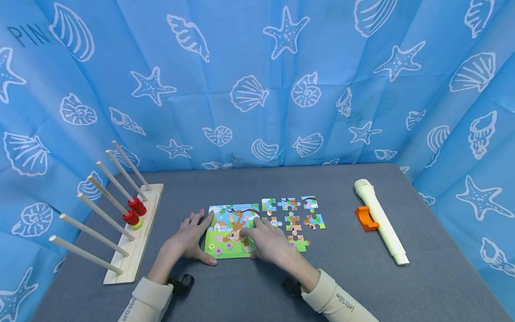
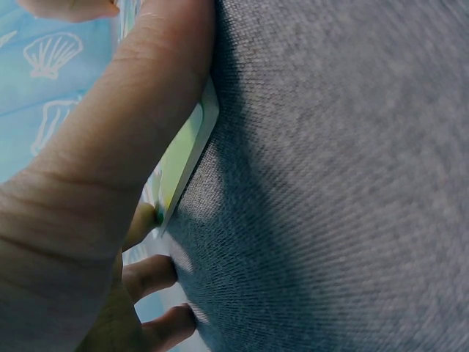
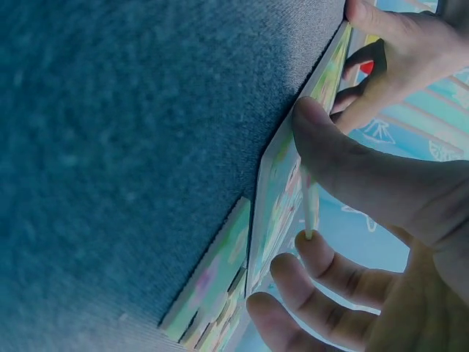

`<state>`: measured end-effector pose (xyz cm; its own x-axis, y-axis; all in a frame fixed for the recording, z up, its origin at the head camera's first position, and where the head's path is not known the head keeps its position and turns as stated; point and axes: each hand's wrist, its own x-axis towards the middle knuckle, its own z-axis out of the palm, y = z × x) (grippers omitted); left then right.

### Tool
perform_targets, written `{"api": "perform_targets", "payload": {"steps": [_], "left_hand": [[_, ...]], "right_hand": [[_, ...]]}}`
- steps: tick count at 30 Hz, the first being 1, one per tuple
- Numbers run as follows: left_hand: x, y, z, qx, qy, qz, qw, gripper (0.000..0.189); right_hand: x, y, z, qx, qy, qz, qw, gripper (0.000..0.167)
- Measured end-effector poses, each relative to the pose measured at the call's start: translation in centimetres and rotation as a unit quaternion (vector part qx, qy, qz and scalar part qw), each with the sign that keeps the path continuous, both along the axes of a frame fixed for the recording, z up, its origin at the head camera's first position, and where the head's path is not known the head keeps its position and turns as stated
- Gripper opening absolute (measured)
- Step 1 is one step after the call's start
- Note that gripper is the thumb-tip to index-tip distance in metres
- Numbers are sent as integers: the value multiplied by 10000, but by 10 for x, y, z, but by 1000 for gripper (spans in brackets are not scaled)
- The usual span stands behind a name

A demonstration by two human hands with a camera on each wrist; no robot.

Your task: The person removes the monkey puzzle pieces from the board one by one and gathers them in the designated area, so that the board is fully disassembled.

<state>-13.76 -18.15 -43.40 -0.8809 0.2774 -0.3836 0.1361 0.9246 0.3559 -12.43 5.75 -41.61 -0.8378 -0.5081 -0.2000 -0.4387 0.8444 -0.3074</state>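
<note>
A puzzle board (image 1: 219,253) with a cartoon monkey picture lies flat on the grey table. Along its left side rests my left hand (image 1: 187,239), fingers spread, index finger at the upper left edge and thumb near the lower left corner. My right hand (image 1: 270,241) is over the board's right part. In the right wrist view, a puzzle piece (image 3: 311,202) stands tilted up from the board, pinched between thumb and index finger. Right of the board lie several loose puzzle pieces (image 1: 295,219) in rough rows, some partly hidden by the right hand.
On the left stands a wooden base (image 1: 134,250) with several upright pegs; two hold red rings (image 1: 137,205), one also a yellow-green ring (image 1: 137,223). To the right, a white microphone-shaped stick (image 1: 382,223) lies beside an orange curved block (image 1: 366,219). A blue curtain (image 1: 257,129) hangs behind.
</note>
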Motion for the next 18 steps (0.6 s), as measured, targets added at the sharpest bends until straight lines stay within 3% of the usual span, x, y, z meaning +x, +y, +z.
{"api": "perform_targets", "payload": {"steps": [10,18], "left_hand": [[-1,-1,-2,-9,-42,22,10000,133],[-2,-2,-4,14,-102,25,9999,133]], "right_hand": [[-1,2,2,-133,-1,85,9999,42],[-4,10,4,-641,-105,-10,9979,45]]}}
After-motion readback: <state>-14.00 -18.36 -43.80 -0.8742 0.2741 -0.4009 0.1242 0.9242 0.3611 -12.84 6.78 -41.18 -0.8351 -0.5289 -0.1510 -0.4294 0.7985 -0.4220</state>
